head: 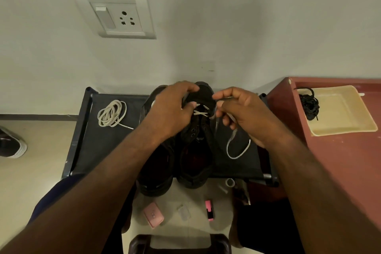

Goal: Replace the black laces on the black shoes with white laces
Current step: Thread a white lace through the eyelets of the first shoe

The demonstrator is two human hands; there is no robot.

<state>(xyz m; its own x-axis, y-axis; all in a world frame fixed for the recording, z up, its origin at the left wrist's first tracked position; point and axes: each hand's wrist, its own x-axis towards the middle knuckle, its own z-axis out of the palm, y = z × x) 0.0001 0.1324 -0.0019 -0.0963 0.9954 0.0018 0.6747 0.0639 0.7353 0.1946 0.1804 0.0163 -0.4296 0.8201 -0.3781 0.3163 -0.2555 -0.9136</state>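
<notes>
Black shoes (158, 177) are what I'm tracking on my feed, so I'll work outward from the camera. Nearest to me is the curved edge of a dark stool (179, 240). Just past it, on the pale floor, lie a pink case (153, 215) and a pink-and-black stick (209, 210).

Then comes the pair, side by side on a dark rack (103, 150), heels poking over its near edge and toes toward the wall. The one on the right is the half-laced shoe (195, 161), and a white lace (199, 112) crosses through its eyelets up by the toe.

My left hand (171, 109) is over the front of that shoe. Its fingers are curled round the toe and gripping it, with the thumb down beside the crossings. My right hand (241, 113) is just beside the shoe with its fingers bent in, pinching the free end of that lace. The slack hangs in a loop below the palm onto the rack.

Left on the rack, apart from the shoes, sits a coiled lace (111, 113), also white. Off to the right is a red-brown cabinet (340, 171) carrying a cream tray (342, 115), with a bundle of black laces (309, 105) at the tray's left end. At the far left edge, another shoe (12, 144) sits on the floor. Farthest off, a wall socket (123, 16) is up on the white wall.
</notes>
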